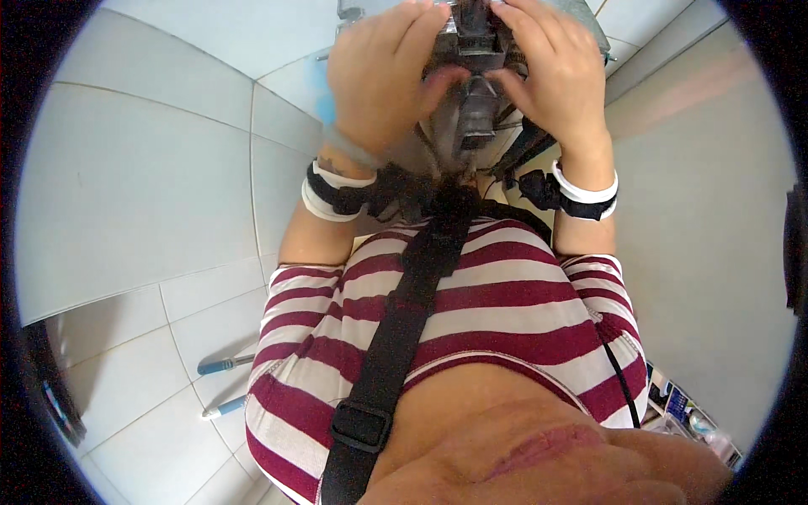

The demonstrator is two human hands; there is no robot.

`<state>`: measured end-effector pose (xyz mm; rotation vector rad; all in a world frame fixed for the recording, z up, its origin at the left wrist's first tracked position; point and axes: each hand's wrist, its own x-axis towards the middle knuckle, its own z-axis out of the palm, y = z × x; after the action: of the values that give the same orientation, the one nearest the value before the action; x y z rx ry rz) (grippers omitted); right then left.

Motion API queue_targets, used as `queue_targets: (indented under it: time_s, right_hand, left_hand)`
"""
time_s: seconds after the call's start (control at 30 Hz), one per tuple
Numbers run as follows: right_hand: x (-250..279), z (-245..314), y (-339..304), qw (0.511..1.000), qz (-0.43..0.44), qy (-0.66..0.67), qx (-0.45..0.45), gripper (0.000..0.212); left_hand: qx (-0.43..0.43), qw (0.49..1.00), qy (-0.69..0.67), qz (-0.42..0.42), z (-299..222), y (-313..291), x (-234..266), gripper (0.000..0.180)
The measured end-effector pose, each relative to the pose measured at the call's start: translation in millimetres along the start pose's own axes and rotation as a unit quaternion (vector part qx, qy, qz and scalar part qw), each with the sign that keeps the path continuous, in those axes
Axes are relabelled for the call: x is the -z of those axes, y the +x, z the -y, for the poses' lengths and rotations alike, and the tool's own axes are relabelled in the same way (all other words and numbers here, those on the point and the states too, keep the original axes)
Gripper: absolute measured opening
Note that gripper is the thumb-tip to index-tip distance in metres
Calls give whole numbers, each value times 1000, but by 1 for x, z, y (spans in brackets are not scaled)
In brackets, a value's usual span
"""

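Both hands are raised at the top of the view, one on each side of a black block-shaped part (478,114) with stepped edges. The part sits in front of a grey metal housing (587,18), mostly hidden behind the hands; its kind I cannot make out. My left hand (379,80) curls in from the left, its thumb and fingertips closed on the part's edge. From the right, my right hand (560,71) mirrors it, thumb and fingertips against the opposite edge. The two thumbs almost meet across the middle. Thin dark cables hang below.
White tiles (185,177) cover the wall on the left. Two slim tools with blue handles (217,366) show at the lower left. A pale flat surface (699,210) rises close on the right. Small mixed items (690,412) lie at the lower right.
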<state>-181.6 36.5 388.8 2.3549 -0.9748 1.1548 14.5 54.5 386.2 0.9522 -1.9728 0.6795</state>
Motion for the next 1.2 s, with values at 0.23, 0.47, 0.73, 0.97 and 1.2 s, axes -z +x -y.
queue_targets:
  time_s: [0.23,0.47,0.73,0.97,1.2]
  right_hand:
    - [8,5,5,1000,-10,-5,7,55]
    - [4,2,2,999,-35,11,18,53]
    - [4,-3,-1,999,-37,8,8,50]
    - [4,-2,-1,999,-40,4,21,51]
    - [0,-9,-5,996,-52,-21,74,50]
  left_hand:
    - [46,998,-25,39,-5,0,2,55]
    - [-28,998,19,-44,10,-8,-14,58]
    - [-21,999,20,-42,6,-3,-15,59]
    - [-21,999,-15,-21,12,-5,-14,62]
    - [-24,999,-4,22,9,-5,-4,66]
